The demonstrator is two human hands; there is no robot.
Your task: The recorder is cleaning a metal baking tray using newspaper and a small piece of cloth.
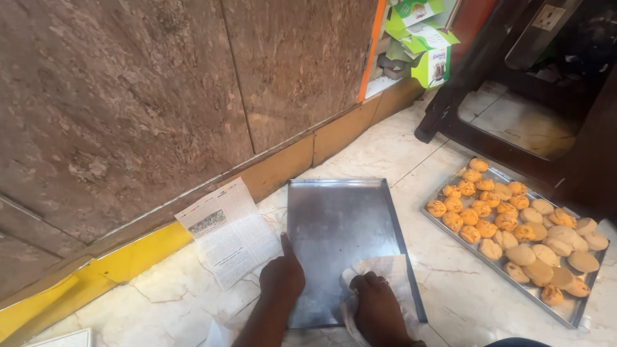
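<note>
An empty metal baking tray [334, 212] lies on the pale marble floor in front of me. My left hand [281, 275] rests on the tray's left edge, thumb pointing up along the rim. My right hand [376, 305] is closed on a crumpled white paper [393, 270] that lies pressed on the tray's near right part.
To the right sits a second metal tray [572, 308] filled with several round orange and pale cookies. A sheet of newspaper [228, 230] lies against the brown stone wall on the left. Green and white boxes [421, 35] stand at the back, next to dark furniture legs [443, 109].
</note>
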